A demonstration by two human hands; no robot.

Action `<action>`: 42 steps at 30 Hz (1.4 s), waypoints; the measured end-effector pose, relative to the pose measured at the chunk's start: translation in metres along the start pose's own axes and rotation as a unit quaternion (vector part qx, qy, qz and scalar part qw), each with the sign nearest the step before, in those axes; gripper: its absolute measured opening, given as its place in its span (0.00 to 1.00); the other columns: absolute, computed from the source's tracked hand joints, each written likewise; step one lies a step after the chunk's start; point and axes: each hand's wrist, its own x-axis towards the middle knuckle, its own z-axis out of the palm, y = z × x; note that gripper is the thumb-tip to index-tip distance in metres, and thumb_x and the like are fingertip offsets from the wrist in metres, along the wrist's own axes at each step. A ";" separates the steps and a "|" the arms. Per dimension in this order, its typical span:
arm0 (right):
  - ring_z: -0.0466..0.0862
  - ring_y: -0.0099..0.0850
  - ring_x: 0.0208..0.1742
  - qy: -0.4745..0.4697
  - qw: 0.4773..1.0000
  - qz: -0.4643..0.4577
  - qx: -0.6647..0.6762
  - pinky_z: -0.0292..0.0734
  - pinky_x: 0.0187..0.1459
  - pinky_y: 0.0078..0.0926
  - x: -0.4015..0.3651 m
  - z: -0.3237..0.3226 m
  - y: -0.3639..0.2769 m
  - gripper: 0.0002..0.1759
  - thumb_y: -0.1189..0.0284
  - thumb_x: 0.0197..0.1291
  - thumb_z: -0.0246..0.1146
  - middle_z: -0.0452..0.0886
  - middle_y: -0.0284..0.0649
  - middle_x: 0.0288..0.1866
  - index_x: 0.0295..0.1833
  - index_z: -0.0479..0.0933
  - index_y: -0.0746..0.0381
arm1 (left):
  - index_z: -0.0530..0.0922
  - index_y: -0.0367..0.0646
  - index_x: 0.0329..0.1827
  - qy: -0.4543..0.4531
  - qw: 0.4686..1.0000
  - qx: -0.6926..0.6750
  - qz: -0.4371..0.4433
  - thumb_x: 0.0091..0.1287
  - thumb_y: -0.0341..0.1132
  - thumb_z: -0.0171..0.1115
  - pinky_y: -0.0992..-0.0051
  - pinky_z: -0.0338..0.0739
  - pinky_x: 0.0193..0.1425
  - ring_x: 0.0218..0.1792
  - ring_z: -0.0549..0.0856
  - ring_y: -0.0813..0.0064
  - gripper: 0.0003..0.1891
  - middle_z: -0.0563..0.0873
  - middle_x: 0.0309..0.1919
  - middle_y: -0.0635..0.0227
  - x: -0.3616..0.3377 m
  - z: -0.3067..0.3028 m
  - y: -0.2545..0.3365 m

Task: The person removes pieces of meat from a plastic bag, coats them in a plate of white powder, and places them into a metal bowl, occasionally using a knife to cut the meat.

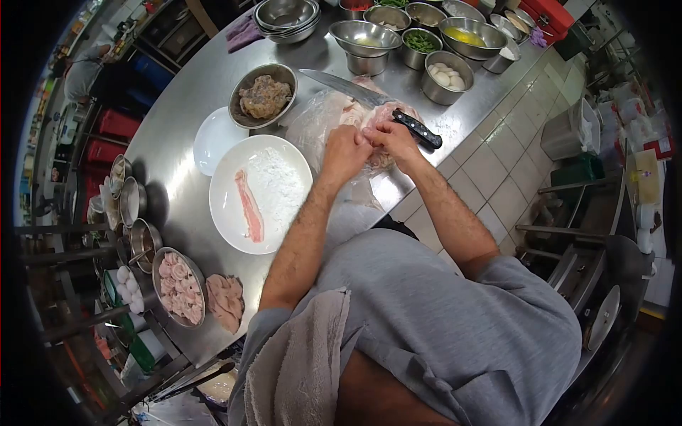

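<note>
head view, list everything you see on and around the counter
counter: 1, steel, middle
raw meat: 1 pile, pink, under hands
knife: 1, black handle, lying on the meat
large plate: 1, white, left of hands, with flour and meat strip
small plate: 1, white, beyond it
bowl of brown mix: 1, steel, beyond plates
back bowls: many, steel, far edge
bowl of pink rolls: 1, steel, near left
towel: 1, grey, shoulder
left hand, right hand: both on raw meat

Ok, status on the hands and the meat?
Left hand and right hand both on raw meat over plastic sheet. Knife lying close beside right hand.
</note>
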 end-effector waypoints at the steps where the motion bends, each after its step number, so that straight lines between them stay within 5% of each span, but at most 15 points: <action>1: 0.77 0.22 0.31 -0.018 0.998 0.034 0.053 0.72 0.33 0.20 -0.004 0.000 -0.005 0.09 0.71 0.53 0.64 0.79 0.35 0.31 0.37 0.78 0.66 | 0.75 0.35 0.31 0.001 1.000 0.000 0.001 0.52 0.33 0.61 0.63 0.74 0.39 0.32 0.81 0.54 0.10 0.82 0.29 0.52 -0.004 0.002 -0.001; 4: 0.76 0.21 0.31 -0.037 0.996 0.035 0.073 0.71 0.34 0.17 -0.012 -0.004 -0.015 0.05 0.73 0.53 0.61 0.77 0.32 0.31 0.35 0.77 0.62 | 0.75 0.35 0.33 0.061 0.991 -0.024 0.118 0.53 0.31 0.62 0.71 0.75 0.36 0.31 0.81 0.65 0.09 0.82 0.31 0.59 -0.014 0.002 0.006; 6: 0.76 0.21 0.31 -0.022 0.997 0.021 0.074 0.71 0.34 0.17 -0.010 -0.006 -0.007 0.06 0.75 0.52 0.60 0.77 0.32 0.31 0.36 0.77 0.63 | 0.77 0.35 0.37 -0.005 0.962 -0.264 -0.070 0.57 0.32 0.62 0.77 0.75 0.36 0.32 0.81 0.75 0.10 0.82 0.34 0.64 -0.017 -0.001 0.014; 9: 0.76 0.21 0.32 -0.017 0.998 -0.020 0.059 0.72 0.35 0.18 -0.012 -0.003 -0.002 0.09 0.76 0.50 0.59 0.78 0.33 0.32 0.38 0.77 0.66 | 0.78 0.35 0.42 0.012 0.939 -0.322 -0.121 0.60 0.32 0.61 0.79 0.76 0.37 0.33 0.80 0.81 0.11 0.82 0.33 0.68 -0.008 -0.001 0.006; 13: 0.75 0.20 0.32 -0.029 0.996 -0.083 0.004 0.71 0.37 0.17 -0.017 0.005 -0.009 0.12 0.74 0.51 0.59 0.79 0.34 0.33 0.41 0.78 0.69 | 0.79 0.35 0.43 0.008 0.962 -0.258 -0.094 0.61 0.32 0.61 0.80 0.76 0.37 0.32 0.80 0.81 0.11 0.83 0.32 0.66 -0.006 -0.010 0.012; 15: 0.75 0.19 0.32 -0.026 0.997 -0.078 -0.013 0.70 0.37 0.17 -0.022 0.006 -0.014 0.11 0.72 0.54 0.57 0.78 0.33 0.32 0.39 0.77 0.68 | 0.81 0.35 0.40 0.037 0.984 -0.175 -0.009 0.61 0.33 0.61 0.81 0.75 0.35 0.31 0.80 0.82 0.10 0.83 0.31 0.68 -0.005 -0.013 0.010; 19: 0.75 0.19 0.31 -0.052 0.997 -0.034 0.053 0.70 0.34 0.17 -0.020 0.004 -0.011 0.10 0.71 0.59 0.55 0.77 0.33 0.30 0.35 0.77 0.67 | 0.81 0.36 0.39 0.009 0.982 -0.188 -0.030 0.61 0.33 0.61 0.81 0.75 0.34 0.31 0.80 0.82 0.09 0.84 0.31 0.68 -0.004 -0.017 0.008; 21: 0.75 0.19 0.29 -0.048 0.996 -0.031 0.069 0.71 0.33 0.17 -0.021 0.005 -0.012 0.10 0.71 0.60 0.55 0.77 0.32 0.29 0.34 0.76 0.67 | 0.81 0.35 0.39 -0.024 0.965 -0.243 -0.093 0.60 0.33 0.61 0.76 0.76 0.36 0.30 0.83 0.72 0.10 0.83 0.32 0.61 -0.004 -0.014 0.003; 24: 0.75 0.20 0.25 -0.025 0.998 -0.041 0.040 0.71 0.28 0.18 -0.021 0.008 -0.014 0.12 0.70 0.60 0.54 0.76 0.33 0.26 0.33 0.77 0.68 | 0.81 0.35 0.40 0.036 0.970 -0.233 -0.049 0.60 0.32 0.63 0.81 0.75 0.34 0.31 0.80 0.81 0.10 0.84 0.32 0.67 -0.006 -0.006 0.000; 31: 0.75 0.20 0.24 -0.032 0.998 -0.037 0.044 0.70 0.27 0.18 -0.017 0.007 -0.013 0.12 0.70 0.59 0.55 0.77 0.33 0.24 0.30 0.77 0.68 | 0.82 0.35 0.39 0.022 0.979 -0.199 -0.043 0.58 0.31 0.64 0.80 0.76 0.36 0.32 0.82 0.79 0.09 0.84 0.34 0.64 -0.009 -0.010 0.006; 33: 0.74 0.19 0.24 -0.014 0.999 -0.043 -0.004 0.69 0.27 0.18 -0.013 0.005 -0.008 0.13 0.70 0.58 0.56 0.77 0.33 0.23 0.29 0.77 0.68 | 0.82 0.36 0.39 0.035 0.989 -0.144 0.023 0.58 0.31 0.64 0.80 0.76 0.36 0.31 0.82 0.78 0.09 0.84 0.32 0.62 -0.011 -0.011 0.011; 42: 0.74 0.20 0.22 -0.015 0.999 -0.043 -0.013 0.70 0.24 0.20 -0.014 0.005 -0.013 0.11 0.72 0.56 0.57 0.76 0.34 0.21 0.29 0.78 0.70 | 0.82 0.37 0.39 0.048 0.989 -0.136 -0.015 0.59 0.33 0.62 0.77 0.75 0.31 0.25 0.82 0.77 0.09 0.85 0.25 0.63 -0.010 -0.013 0.011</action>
